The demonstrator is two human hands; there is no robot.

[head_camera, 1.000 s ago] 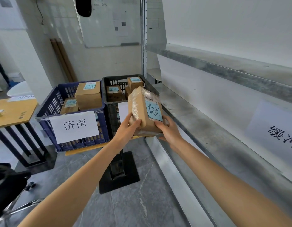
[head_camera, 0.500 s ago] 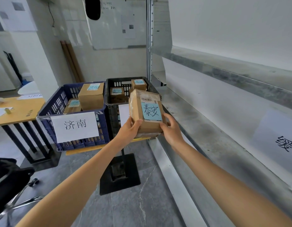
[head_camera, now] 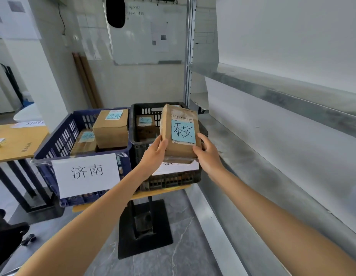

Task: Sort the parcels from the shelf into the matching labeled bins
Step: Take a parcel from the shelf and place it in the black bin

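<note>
open-topped black bin (head_camera: 145, 112), small parcel (head_camera: 146, 126) inside, shelf (head_camera: 252, 156) alongside

At frame centre a brown parcel (head_camera: 180, 132) with a blue handwritten label stands upright, gripped at its lower corners by the left hand (head_camera: 155, 154) and right hand (head_camera: 208, 156). It is in front of the black bin (head_camera: 145, 105), which holds a smaller parcel (head_camera: 146, 126). Left of that, the blue bin (head_camera: 53, 144) with a white sign holds two labelled boxes (head_camera: 111, 129), and the grey shelf (head_camera: 252, 148) runs along the right.
</note>
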